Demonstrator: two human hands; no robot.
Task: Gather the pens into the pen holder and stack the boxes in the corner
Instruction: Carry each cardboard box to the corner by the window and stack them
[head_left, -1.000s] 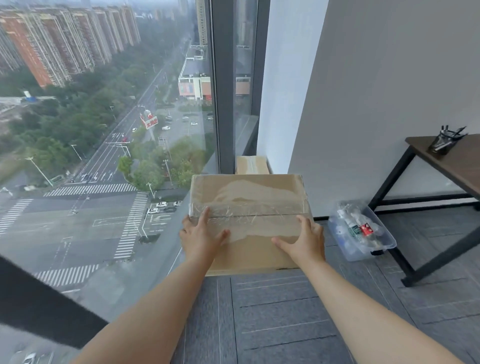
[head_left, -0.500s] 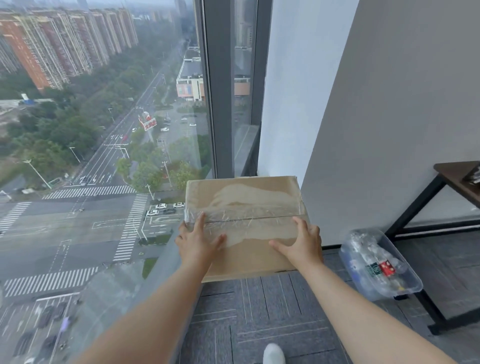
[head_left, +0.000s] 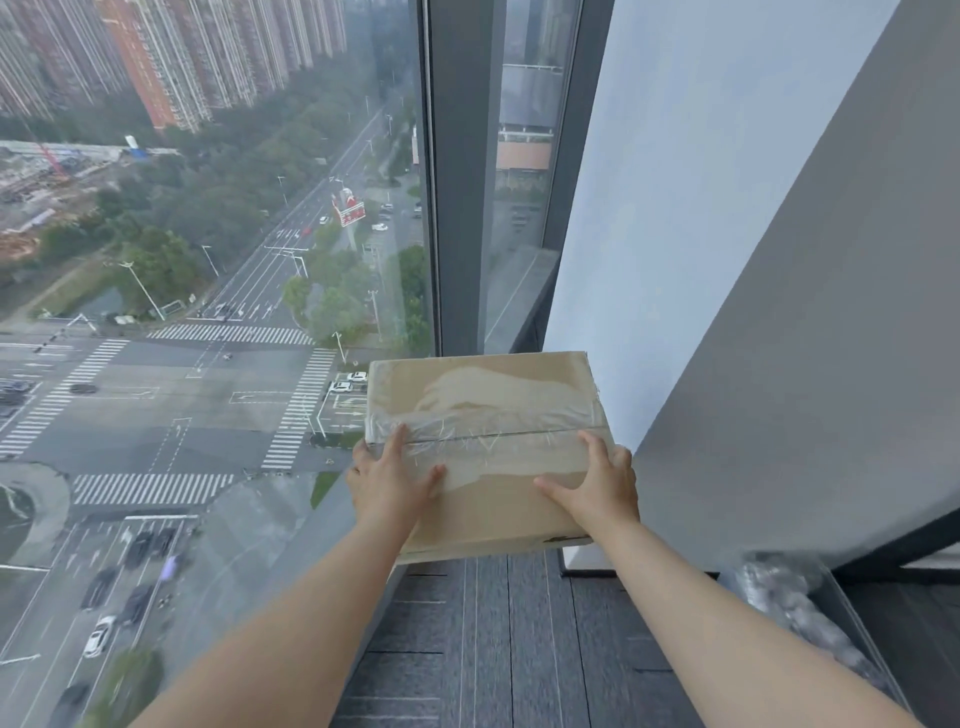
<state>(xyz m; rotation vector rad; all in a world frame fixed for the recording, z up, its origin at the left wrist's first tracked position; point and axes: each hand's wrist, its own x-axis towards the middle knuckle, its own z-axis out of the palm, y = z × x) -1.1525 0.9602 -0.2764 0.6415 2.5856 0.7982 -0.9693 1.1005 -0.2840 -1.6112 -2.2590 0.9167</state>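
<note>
Together the left hand and right hand clasp the taped cardboard box by its sides. Thumbs lie spread on its top, fingers wrapping its edges.

We find no word or number that we can read. The red and white sign far off outside bears marks too small to make out. White arrows are painted on the grey road at the left. The taped brown cardboard box shows only a small dark mark at its near right edge, which we cannot read.
</note>
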